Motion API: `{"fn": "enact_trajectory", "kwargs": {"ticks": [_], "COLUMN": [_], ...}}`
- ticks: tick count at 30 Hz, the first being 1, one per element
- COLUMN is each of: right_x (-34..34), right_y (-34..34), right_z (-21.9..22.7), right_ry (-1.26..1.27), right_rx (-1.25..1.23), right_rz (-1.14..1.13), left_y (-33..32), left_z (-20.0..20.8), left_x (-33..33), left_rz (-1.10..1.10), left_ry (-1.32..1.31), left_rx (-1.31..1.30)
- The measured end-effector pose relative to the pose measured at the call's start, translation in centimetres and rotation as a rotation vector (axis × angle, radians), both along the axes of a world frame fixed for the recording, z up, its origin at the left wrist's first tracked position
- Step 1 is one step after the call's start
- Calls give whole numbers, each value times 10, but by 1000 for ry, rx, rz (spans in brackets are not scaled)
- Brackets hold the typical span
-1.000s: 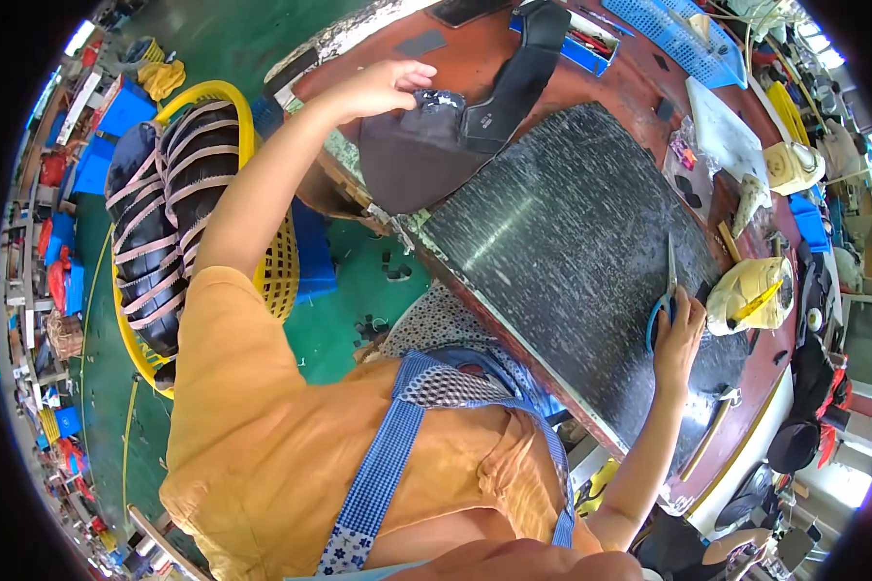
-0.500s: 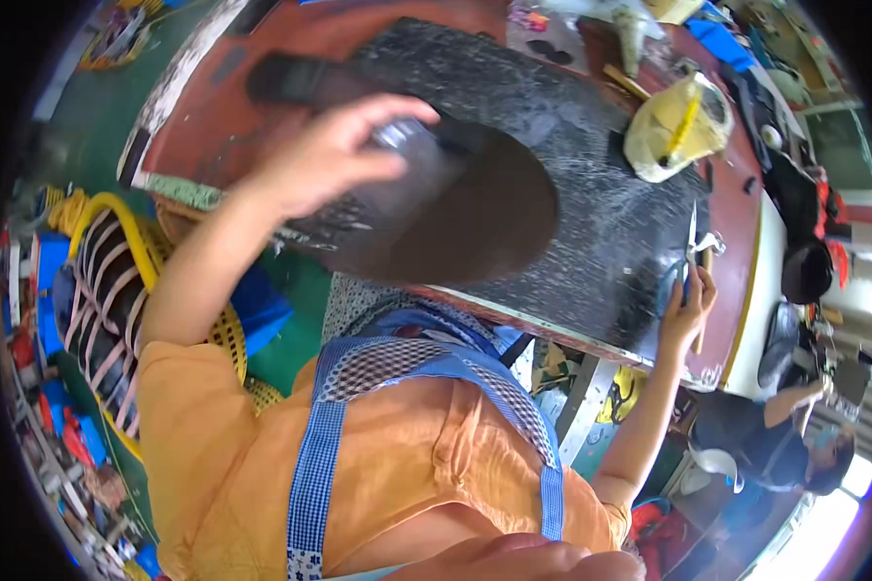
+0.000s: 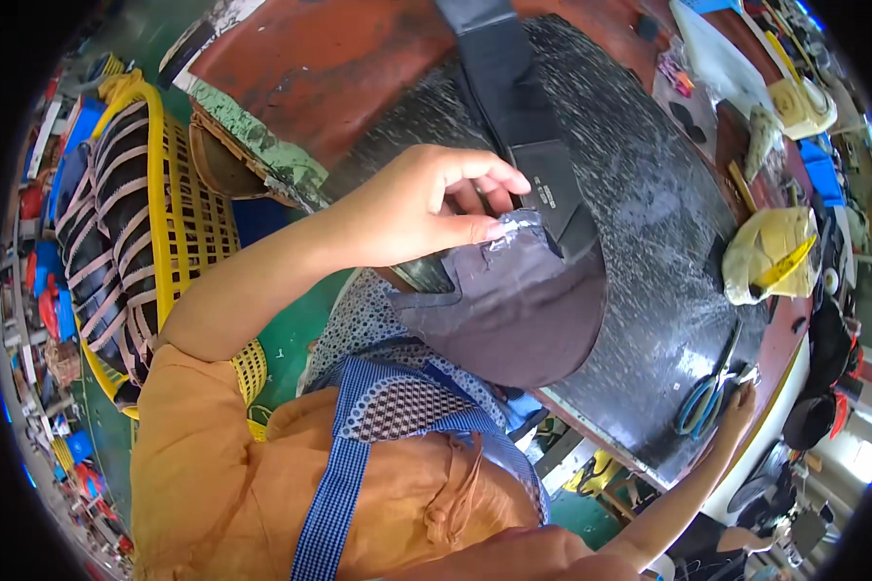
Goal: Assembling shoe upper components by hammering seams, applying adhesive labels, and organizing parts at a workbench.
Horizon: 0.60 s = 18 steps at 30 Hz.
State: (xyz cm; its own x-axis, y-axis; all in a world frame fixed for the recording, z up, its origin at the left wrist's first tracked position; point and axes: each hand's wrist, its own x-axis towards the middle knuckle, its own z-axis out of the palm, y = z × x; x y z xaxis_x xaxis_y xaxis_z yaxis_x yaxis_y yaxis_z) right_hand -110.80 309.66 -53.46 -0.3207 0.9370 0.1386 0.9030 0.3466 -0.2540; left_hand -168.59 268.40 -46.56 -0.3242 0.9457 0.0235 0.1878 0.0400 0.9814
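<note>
My left hand (image 3: pixel 436 203) is at the near-left part of the black work board, fingers curled and thumb against the silvery patch (image 3: pixel 518 230) at the edge of a dark brown, round-edged flat piece (image 3: pixel 543 324). That piece lies over the board's near edge. A black strap-like piece (image 3: pixel 504 82) with small light print runs from beside it toward the far edge. My right hand (image 3: pixel 738 412) is at the table's right side, fingers bent; what they grip is hidden. Beside it lie scissors with blue handles (image 3: pixel 700 407), blades pointing away.
The black board (image 3: pixel 639 252) rests on a red-brown table (image 3: pixel 349 68). A cut-down pale container (image 3: pixel 761 247) with a yellow tool (image 3: pixel 788 266) stands at its right. A yellow basket (image 3: pixel 179 194) of dark, pink-edged pieces is at my left. Another person (image 3: pixel 707 542) is at lower right.
The brown piece and black strap, blurred in motion before, now lie across the board. My left hand has come closer to the middle. My right hand has left the scissors' handles and sits beside them.
</note>
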Motion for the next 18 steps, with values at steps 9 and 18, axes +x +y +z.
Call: {"fn": "enact_trajectory", "kwargs": {"ticks": [9,18], "right_x": [22,-239], "right_y": [-42,-225], "right_z": [50,113], "right_ry": [260,427], "right_rx": [249,-134], "right_rz": [-243,493], "left_y": [-24,-18], "left_z": [-2,2], "left_x": [-24,-25], "left_rz": [-10,-124], "left_ry": [541,600], "left_rx": [-13,-35]}}
